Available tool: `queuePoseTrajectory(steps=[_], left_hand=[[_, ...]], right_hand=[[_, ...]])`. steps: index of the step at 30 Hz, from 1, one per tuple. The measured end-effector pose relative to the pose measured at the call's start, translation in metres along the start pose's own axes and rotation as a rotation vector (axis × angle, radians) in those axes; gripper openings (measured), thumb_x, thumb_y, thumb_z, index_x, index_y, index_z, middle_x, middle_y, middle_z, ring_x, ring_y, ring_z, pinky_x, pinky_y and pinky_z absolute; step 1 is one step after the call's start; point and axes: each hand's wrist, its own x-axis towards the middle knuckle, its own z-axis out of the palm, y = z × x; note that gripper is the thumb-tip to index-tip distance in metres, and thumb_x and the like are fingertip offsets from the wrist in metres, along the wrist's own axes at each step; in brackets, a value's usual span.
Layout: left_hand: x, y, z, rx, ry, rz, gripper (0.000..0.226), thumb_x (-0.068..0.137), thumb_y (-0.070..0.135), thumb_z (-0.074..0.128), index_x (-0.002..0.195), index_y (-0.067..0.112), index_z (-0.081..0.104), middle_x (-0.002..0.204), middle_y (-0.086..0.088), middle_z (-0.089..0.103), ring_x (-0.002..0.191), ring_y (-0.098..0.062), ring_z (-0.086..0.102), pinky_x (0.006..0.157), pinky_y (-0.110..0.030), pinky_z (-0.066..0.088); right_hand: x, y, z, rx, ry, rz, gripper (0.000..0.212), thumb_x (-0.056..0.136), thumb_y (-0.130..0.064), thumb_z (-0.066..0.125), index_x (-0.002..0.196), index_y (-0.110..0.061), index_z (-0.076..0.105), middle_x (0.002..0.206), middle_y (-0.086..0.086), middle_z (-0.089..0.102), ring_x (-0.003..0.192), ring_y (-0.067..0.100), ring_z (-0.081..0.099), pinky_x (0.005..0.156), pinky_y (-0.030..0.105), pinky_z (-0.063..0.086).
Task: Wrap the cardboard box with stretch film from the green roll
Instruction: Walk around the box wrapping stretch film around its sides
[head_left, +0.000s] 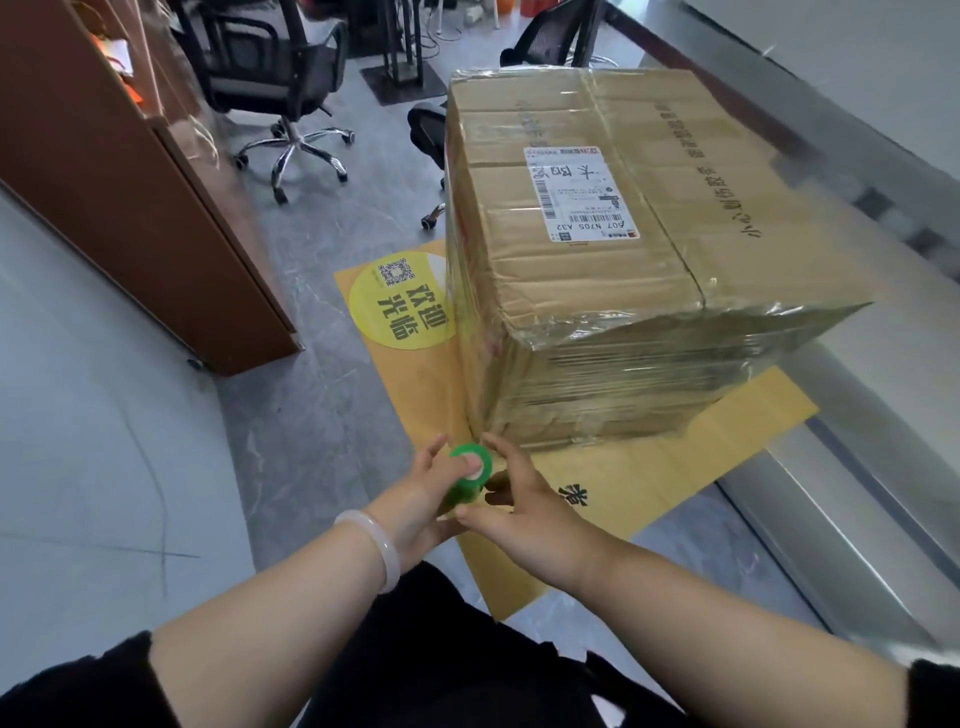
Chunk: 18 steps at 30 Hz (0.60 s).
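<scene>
A large cardboard box (613, 249) with a white shipping label stands on a yellow floor mat (649, 483). Clear stretch film covers its sides and top edges. The green roll (460, 486) is just in front of the box's near bottom corner. My left hand (421, 499), with a pale bangle at the wrist, holds the roll with a finger pushed into its upper core end. From the right, my right hand (519, 506) meets the roll with spread fingers, thumb under its lower end.
A brown wooden cabinet (130, 197) stands to the left. Black office chairs (280, 78) on wheels are behind the box. A grey ledge (831, 156) runs along the right. Grey floor lies between cabinet and mat.
</scene>
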Motion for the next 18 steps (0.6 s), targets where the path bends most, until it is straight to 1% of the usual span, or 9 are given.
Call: queuePoseTrajectory(steps=[1, 3, 5, 7, 9, 11, 14, 16, 18], left_hand=[[-0.001, -0.002, 0.005, 0.002, 0.001, -0.009, 0.068, 0.091, 0.021, 0.067, 0.147, 0.036, 0.031, 0.133, -0.010, 0.057, 0.110, -0.025, 0.064, 0.083, -0.040, 0.057], [0.002, -0.007, 0.015, -0.007, -0.014, -0.025, 0.074, 0.094, 0.017, 0.064, 0.150, 0.041, 0.023, 0.137, -0.007, 0.055, 0.112, -0.024, 0.063, 0.088, -0.041, 0.055], [0.007, -0.010, 0.027, -0.023, -0.062, -0.049, 0.100, 0.086, 0.017, 0.072, 0.158, 0.040, 0.007, 0.143, -0.006, 0.050, 0.112, -0.023, 0.062, 0.088, -0.040, 0.054], [0.012, -0.012, 0.040, -0.014, -0.109, -0.073, 0.115, 0.076, 0.019, 0.075, 0.159, 0.040, -0.002, 0.145, -0.007, 0.050, 0.111, -0.023, 0.063, 0.094, -0.042, 0.052], [0.017, -0.015, 0.049, -0.033, -0.126, -0.078, 0.121, 0.068, 0.023, 0.078, 0.159, 0.038, 0.000, 0.145, -0.009, 0.051, 0.114, -0.025, 0.062, 0.104, -0.048, 0.049], [0.021, -0.017, 0.055, -0.040, -0.113, -0.075, 0.118, 0.066, 0.022, 0.079, 0.159, 0.036, 0.008, 0.138, -0.008, 0.058, 0.109, -0.022, 0.064, 0.105, -0.048, 0.046], [0.021, -0.024, 0.061, -0.065, -0.083, -0.045, 0.124, 0.057, 0.021, 0.081, 0.159, 0.032, 0.011, 0.123, -0.008, 0.066, 0.099, -0.019, 0.068, 0.098, -0.041, 0.049], [0.020, -0.031, 0.067, -0.074, -0.054, -0.033, 0.124, 0.061, 0.018, 0.083, 0.159, 0.032, 0.009, 0.129, -0.013, 0.061, 0.101, -0.022, 0.067, 0.095, -0.044, 0.051], [0.019, -0.036, 0.073, -0.072, -0.024, 0.002, 0.123, 0.058, 0.019, 0.084, 0.157, 0.035, 0.013, 0.136, -0.019, 0.057, 0.105, -0.027, 0.068, 0.100, -0.051, 0.049]], right_hand=[[-0.002, 0.002, 0.000, -0.020, 0.002, 0.002, 0.075, 0.076, -0.047, 0.066, 0.140, -0.046, 0.027, 0.132, -0.005, 0.043, 0.123, 0.010, 0.046, 0.103, 0.034, 0.041], [-0.003, 0.006, -0.004, -0.002, 0.043, 0.026, 0.071, 0.068, -0.051, 0.066, 0.131, -0.045, 0.035, 0.133, -0.008, 0.043, 0.122, 0.008, 0.046, 0.102, 0.035, 0.043], [-0.002, 0.012, -0.011, 0.052, 0.110, 0.070, 0.060, 0.062, -0.052, 0.067, 0.115, -0.045, 0.040, 0.128, -0.012, 0.048, 0.113, 0.007, 0.054, 0.095, 0.038, 0.049], [-0.002, 0.018, -0.019, 0.063, 0.162, 0.099, 0.050, 0.064, -0.045, 0.069, 0.104, -0.044, 0.039, 0.118, -0.014, 0.054, 0.102, 0.008, 0.061, 0.089, 0.039, 0.053], [-0.007, 0.021, -0.024, 0.051, 0.177, 0.102, 0.052, 0.068, -0.039, 0.072, 0.106, -0.043, 0.036, 0.112, -0.016, 0.058, 0.095, 0.004, 0.061, 0.087, 0.033, 0.053], [-0.009, 0.022, -0.029, 0.032, 0.176, 0.068, 0.061, 0.071, -0.032, 0.073, 0.116, -0.045, 0.034, 0.114, -0.018, 0.058, 0.093, -0.001, 0.060, 0.086, 0.025, 0.051], [-0.006, 0.028, -0.035, -0.038, 0.174, 0.017, 0.073, 0.067, -0.032, 0.072, 0.130, -0.048, 0.039, 0.125, -0.010, 0.049, 0.111, 0.002, 0.051, 0.098, 0.023, 0.043], [-0.006, 0.035, -0.040, -0.078, 0.164, -0.020, 0.068, 0.062, -0.036, 0.070, 0.126, -0.043, 0.046, 0.127, -0.010, 0.045, 0.115, 0.000, 0.046, 0.096, 0.013, 0.037], [-0.006, 0.041, -0.049, -0.051, 0.126, -0.038, 0.058, 0.065, -0.033, 0.074, 0.115, -0.043, 0.047, 0.129, -0.014, 0.045, 0.114, -0.004, 0.047, 0.092, 0.008, 0.037]])
